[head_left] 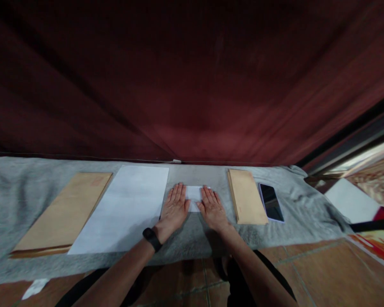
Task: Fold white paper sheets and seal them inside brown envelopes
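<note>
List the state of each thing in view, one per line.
small white paper: pressed flat under both hands
left hand: open, palm down
right hand: open, palm down
large white sheet: unfolded, lying flat
phone: face up, screen dark
right envelope stack: neatly stacked, flat

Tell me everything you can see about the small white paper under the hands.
The small white paper lies flat on the grey cloth, plain and unmarked where it shows. It looks like thin, rectangular sheet paper; whether it is folded cannot be told. The left hand and right hand rest palm-down on its two ends, so only the middle strip and far edge show.
</note>
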Motion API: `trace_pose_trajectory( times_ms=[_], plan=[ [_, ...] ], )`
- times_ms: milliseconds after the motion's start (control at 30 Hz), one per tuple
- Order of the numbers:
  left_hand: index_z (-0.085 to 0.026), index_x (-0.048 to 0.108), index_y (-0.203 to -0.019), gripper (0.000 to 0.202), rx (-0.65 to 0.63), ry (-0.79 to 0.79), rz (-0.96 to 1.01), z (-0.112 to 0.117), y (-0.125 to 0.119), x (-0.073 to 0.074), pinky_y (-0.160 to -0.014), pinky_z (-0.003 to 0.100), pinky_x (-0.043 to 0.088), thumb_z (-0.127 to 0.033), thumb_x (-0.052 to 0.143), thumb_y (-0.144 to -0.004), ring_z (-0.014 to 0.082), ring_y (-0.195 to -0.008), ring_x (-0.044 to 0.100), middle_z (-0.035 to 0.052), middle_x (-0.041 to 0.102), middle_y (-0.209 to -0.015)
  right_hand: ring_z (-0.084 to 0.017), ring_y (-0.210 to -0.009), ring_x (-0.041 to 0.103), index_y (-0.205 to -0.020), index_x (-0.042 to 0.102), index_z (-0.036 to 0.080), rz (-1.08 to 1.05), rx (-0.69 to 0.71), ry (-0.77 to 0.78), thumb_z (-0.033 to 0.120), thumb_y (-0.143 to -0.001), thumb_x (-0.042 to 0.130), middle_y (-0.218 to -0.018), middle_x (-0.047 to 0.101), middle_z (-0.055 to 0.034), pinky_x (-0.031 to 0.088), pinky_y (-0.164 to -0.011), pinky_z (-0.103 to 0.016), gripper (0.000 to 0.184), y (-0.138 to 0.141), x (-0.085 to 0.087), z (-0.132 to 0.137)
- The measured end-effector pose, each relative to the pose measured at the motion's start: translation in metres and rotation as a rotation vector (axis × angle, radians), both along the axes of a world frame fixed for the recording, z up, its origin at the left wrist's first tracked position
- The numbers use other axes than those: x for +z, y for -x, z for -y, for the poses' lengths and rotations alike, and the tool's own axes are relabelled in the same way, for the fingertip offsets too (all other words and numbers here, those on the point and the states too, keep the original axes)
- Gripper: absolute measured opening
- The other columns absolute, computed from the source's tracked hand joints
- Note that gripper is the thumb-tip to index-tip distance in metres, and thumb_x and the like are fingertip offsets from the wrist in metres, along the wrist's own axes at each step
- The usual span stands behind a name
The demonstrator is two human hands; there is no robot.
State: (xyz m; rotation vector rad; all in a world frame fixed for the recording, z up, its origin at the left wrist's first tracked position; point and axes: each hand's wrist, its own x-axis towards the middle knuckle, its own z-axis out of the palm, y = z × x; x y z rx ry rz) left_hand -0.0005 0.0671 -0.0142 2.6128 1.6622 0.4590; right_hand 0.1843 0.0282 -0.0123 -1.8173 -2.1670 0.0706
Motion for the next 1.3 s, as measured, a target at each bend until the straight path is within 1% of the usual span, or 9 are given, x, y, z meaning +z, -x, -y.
trace_pose_trajectory(
  times_ms=[200, 400, 533, 667, 833, 967, 1067, 1167, 1300],
  plan=[
    [-0.008, 0.034, -0.153, 0.061, 0.022, -0.011, 0.017, 0.001, 0.007, -0.003, -0.123, 0.046, 0.027, -0.036, 0.035, -0.099, 0.0269, -0.15, 0.031, 0.0173, 0.04, -0.157, -0.027, -0.15, 0.03, -0.155, 0.033, 0.012, 0.025, -0.035, 0.002, 0.044, -0.105, 0.034, -0.161, 0.034, -0.0144, 0.026, -0.121, -0.049, 0.06, -0.015, -0.003, 0.002],
    [-0.002, 0.037, -0.15, 0.062, 0.083, 0.019, 0.006, 0.01, 0.008, -0.001, -0.121, 0.049, 0.028, -0.036, 0.038, -0.098, 0.0319, -0.148, 0.032, 0.0231, 0.038, -0.157, -0.031, -0.143, 0.04, -0.149, 0.043, 0.009, -0.02, -0.142, -0.013, 0.04, -0.102, 0.037, -0.154, 0.045, -0.0179, 0.033, -0.116, -0.051, 0.056, -0.024, 0.002, -0.002],
    [-0.004, 0.035, -0.151, 0.062, 0.103, 0.082, 0.067, 0.009, 0.006, 0.0, -0.115, 0.051, 0.036, -0.03, 0.039, -0.095, 0.0335, -0.144, 0.04, 0.023, 0.042, -0.154, -0.03, -0.118, 0.062, -0.138, 0.056, 0.014, -0.072, -0.267, 0.039, 0.034, -0.099, 0.041, -0.128, 0.065, -0.0178, 0.048, -0.1, -0.044, 0.047, -0.025, 0.015, -0.007],
    [-0.007, 0.036, -0.15, 0.06, 0.077, 0.107, 0.227, 0.0, 0.007, 0.002, -0.109, 0.046, 0.045, -0.025, 0.041, -0.094, 0.0299, -0.132, 0.054, 0.0201, 0.056, -0.144, -0.022, -0.086, 0.071, -0.124, 0.066, 0.021, -0.118, -0.349, 0.108, 0.033, -0.097, 0.046, -0.106, 0.071, -0.0107, 0.053, -0.077, -0.031, 0.035, -0.02, 0.023, -0.01],
    [-0.013, 0.046, -0.144, 0.055, 0.085, 0.107, 0.361, -0.008, 0.009, 0.008, -0.104, 0.045, 0.05, -0.019, 0.045, -0.09, 0.0284, -0.123, 0.06, 0.0154, 0.065, -0.131, -0.023, -0.089, 0.072, -0.116, 0.068, 0.019, -0.19, -0.359, 0.136, 0.028, -0.094, 0.049, -0.098, 0.075, -0.01, 0.052, -0.078, -0.029, 0.03, -0.018, 0.021, -0.014],
    [-0.015, 0.051, -0.141, 0.053, 0.175, 0.237, 0.415, -0.013, 0.012, 0.015, -0.095, 0.039, 0.055, -0.018, 0.047, -0.089, 0.0253, -0.109, 0.067, 0.0125, 0.07, -0.117, -0.021, -0.086, 0.071, -0.11, 0.069, 0.021, -0.289, -0.349, 0.142, 0.025, -0.09, 0.052, -0.095, 0.076, -0.0074, 0.051, -0.075, -0.029, 0.027, -0.022, 0.017, -0.018],
    [-0.016, 0.052, -0.141, 0.054, 0.2, 0.345, 0.51, -0.015, 0.015, 0.018, -0.087, 0.036, 0.057, -0.016, 0.05, -0.087, 0.0222, -0.098, 0.069, 0.0088, 0.072, -0.108, -0.019, -0.079, 0.068, -0.092, 0.07, 0.02, -0.38, -0.341, 0.16, 0.025, -0.085, 0.055, -0.083, 0.073, -0.0042, 0.048, -0.069, -0.027, 0.018, -0.027, 0.016, -0.021],
    [-0.017, 0.052, -0.14, 0.056, 0.182, 0.375, 0.629, -0.015, 0.016, 0.016, -0.087, 0.037, 0.057, -0.012, 0.049, -0.084, 0.0211, -0.094, 0.069, 0.0069, 0.072, -0.104, -0.017, -0.068, 0.06, -0.067, 0.063, 0.02, -0.549, -0.306, 0.161, 0.03, -0.079, 0.057, -0.066, 0.063, -0.0003, 0.042, -0.062, -0.025, 0.017, -0.03, 0.017, -0.025],
    [-0.019, 0.049, -0.143, 0.06, 0.197, 0.301, 0.816, -0.014, 0.012, 0.016, -0.095, 0.041, 0.054, -0.017, 0.055, -0.083, 0.023, -0.106, 0.065, 0.0098, 0.068, -0.119, -0.014, -0.061, 0.05, -0.067, 0.058, 0.021, -0.886, -0.277, 0.099, 0.049, -0.076, 0.058, -0.06, 0.054, 0.0028, 0.038, -0.057, -0.025, 0.029, -0.034, 0.019, -0.03]
  ],
)
